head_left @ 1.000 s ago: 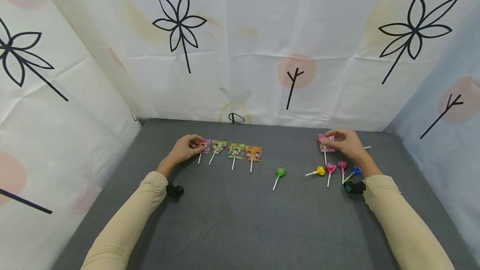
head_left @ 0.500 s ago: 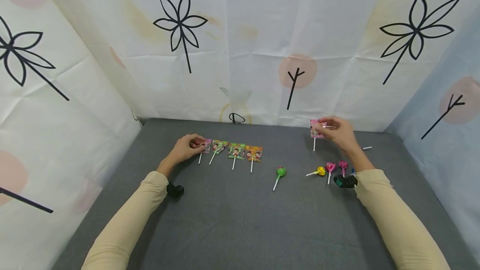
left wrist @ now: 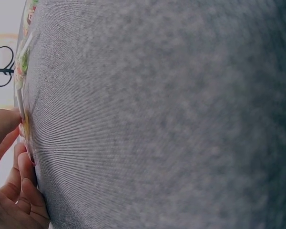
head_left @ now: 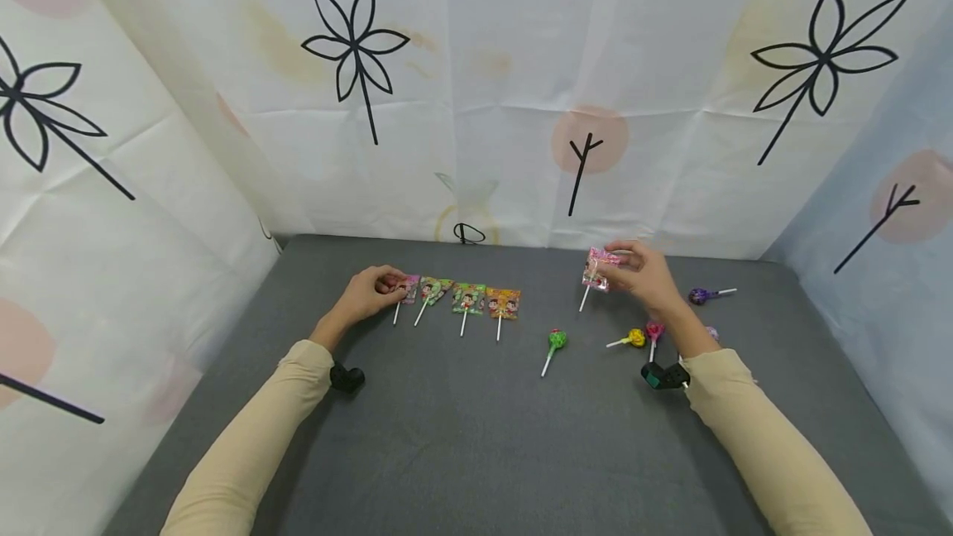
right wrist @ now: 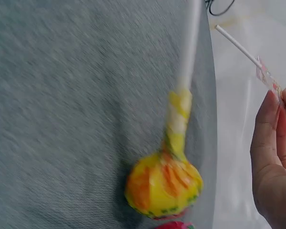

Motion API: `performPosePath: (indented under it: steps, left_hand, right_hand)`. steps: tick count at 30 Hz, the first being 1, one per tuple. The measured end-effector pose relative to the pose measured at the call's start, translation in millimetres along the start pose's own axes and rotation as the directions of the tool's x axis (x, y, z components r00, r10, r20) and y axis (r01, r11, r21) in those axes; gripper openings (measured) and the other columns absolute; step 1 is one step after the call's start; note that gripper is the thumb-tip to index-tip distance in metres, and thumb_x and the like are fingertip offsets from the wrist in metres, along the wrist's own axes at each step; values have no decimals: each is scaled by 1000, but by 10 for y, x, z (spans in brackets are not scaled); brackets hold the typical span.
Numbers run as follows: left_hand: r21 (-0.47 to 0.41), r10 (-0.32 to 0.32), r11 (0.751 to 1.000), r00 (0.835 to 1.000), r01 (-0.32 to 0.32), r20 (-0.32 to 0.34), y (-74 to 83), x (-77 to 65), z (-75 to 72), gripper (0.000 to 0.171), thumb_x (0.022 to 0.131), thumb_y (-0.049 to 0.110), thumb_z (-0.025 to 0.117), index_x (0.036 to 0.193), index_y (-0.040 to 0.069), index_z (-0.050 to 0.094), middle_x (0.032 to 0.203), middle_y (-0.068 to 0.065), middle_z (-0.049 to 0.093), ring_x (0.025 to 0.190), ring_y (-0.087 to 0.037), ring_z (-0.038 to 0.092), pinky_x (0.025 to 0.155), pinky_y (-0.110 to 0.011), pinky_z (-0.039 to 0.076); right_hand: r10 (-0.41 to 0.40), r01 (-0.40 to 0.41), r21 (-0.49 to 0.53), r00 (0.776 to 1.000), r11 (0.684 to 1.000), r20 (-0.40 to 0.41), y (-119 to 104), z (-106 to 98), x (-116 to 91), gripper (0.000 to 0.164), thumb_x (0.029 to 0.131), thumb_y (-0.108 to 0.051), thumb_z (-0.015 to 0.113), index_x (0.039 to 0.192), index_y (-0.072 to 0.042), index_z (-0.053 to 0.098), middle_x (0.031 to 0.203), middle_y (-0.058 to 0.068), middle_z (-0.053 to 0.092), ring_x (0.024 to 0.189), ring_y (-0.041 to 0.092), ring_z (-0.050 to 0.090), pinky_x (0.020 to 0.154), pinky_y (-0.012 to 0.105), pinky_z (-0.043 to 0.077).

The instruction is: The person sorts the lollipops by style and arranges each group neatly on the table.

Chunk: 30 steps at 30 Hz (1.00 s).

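In the head view my right hand (head_left: pixel 642 278) pinches a pink flat-wrapped lollipop (head_left: pixel 597 268) by the side of its wrapper, stick pointing down. The right wrist view shows this lollipop (right wrist: pixel 268 76) held between thumb and fingers, raised off the table. At the left end of a row, my left hand (head_left: pixel 372 292) pinches the edge of a purple-pink wrapped lollipop (head_left: pixel 408 289) lying on the table. Beside it in the row are a green-and-yellow wrapped lollipop (head_left: pixel 433 289), a green one (head_left: pixel 469 298) and an orange one (head_left: pixel 504 304).
A green ball lollipop (head_left: pixel 557 340) lies on the grey table (head_left: pixel 462 437) right of the row. Farther right are a yellow ball lollipop (head_left: pixel 636 338), a pink one (head_left: pixel 654 331) and a purple one (head_left: pixel 698 296); my right forearm partly covers others. A patterned curtain (head_left: pixel 506 64) stands behind.
My right hand has lifted the pink wrapped lollipop and carried it left, toward the row. The purple ball lollipop has come into view behind it. My left hand has stayed put.
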State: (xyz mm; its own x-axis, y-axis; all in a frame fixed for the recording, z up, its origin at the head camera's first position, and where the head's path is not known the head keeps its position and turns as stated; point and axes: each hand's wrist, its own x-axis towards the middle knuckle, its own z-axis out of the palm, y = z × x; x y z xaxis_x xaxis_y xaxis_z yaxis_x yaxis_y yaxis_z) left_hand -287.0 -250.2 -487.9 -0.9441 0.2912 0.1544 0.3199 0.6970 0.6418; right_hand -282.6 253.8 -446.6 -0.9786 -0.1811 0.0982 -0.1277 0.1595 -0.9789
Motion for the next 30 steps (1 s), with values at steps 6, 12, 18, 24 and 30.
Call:
performPosePath:
  steps: [6,12,18,24,30]
  left_hand:
    - [4,-9,1000,1000,9,1,20,4,-1,27,95,13,75,119,1,71,104,-13,65,93,-31,62,83,-50,49]
    - [2,-21,1000,1000,21,8,-13,11,9,29,95,13,75,121,1,71,106,-14,65,94,-31,63,83,-50,50]
    - [3,-11,1000,1000,11,0,-30,15,14,29,95,13,75,121,2,71,106,-13,66,94,-30,62,84,-49,49]
    - [6,-2,1000,1000,2,-3,-22,7,14,28,95,13,75,120,1,71,105,-13,66,93,-30,63,83,-49,49]
    - [-5,-6,1000,1000,6,-5,1,-4,10,29,95,13,75,120,1,71,105,-13,66,93,-30,62,84,-50,49]
  right_hand:
    - [14,-16,42,999,999,37,7,97,-74,45,97,-4,70,136,10,53,120,22,59,89,14,66,78,35,57]
    - [-1,1,4,995,1000,101,4,198,-88,43,97,-4,71,135,8,57,124,27,59,92,19,69,81,44,56]
    - [13,-9,-41,994,999,112,-19,387,-15,40,93,-4,75,129,8,62,114,27,67,86,23,71,80,52,55]
    - [39,-28,-67,987,997,156,25,585,87,37,93,-2,75,126,9,63,115,27,68,87,27,71,81,51,55]
    - [93,-87,-36,972,996,218,91,705,113,38,93,2,73,127,13,60,112,29,68,91,30,70,82,48,55]
